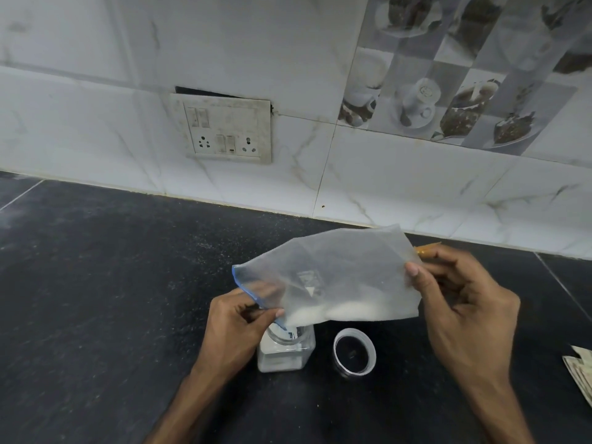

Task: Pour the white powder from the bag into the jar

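The blue-edged mouth of a thin, translucent plastic bag (333, 267) was pinched by the left hand (237, 328) directly over the open clear jar (285, 350). The bag's far corner was gripped between thumb and fingers of the right hand (464, 312). White powder (336, 310) was gathered along the lower fold. A round lid (354, 350) was seen beside the jar on the speckled black counter (96, 283).

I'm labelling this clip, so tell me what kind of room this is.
Most likely a home kitchen. The work happens on a dark stone counter against a white tiled wall, some tiles are printed with cups and desserts, and a switch and socket plate sits just above the counter.
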